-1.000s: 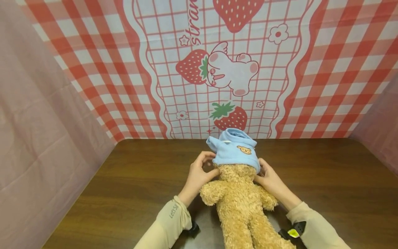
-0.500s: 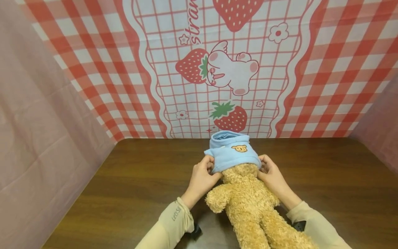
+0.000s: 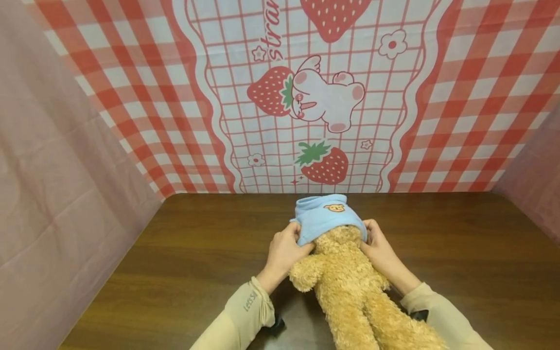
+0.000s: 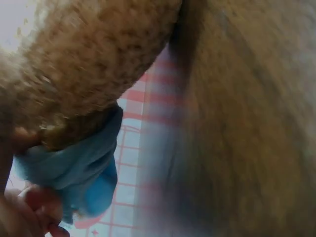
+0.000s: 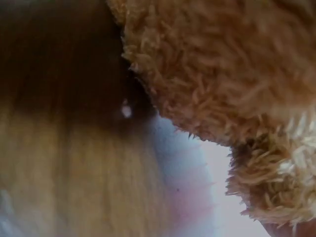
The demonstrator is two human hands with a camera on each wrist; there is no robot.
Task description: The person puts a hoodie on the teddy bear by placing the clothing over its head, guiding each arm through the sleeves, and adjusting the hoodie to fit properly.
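The head view looks forward and down across the table. Both wrist views, close up, share the plush bear.

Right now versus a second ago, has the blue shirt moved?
Yes, down: the blue shirt overlapped the printed strawberry in the head view; now its top sits clear below.

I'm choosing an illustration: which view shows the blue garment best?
The head view: the blue garment appears nearly whole, animal-face patch included. The left wrist view shows only part, in shadow; in the right wrist view I can't identify it.
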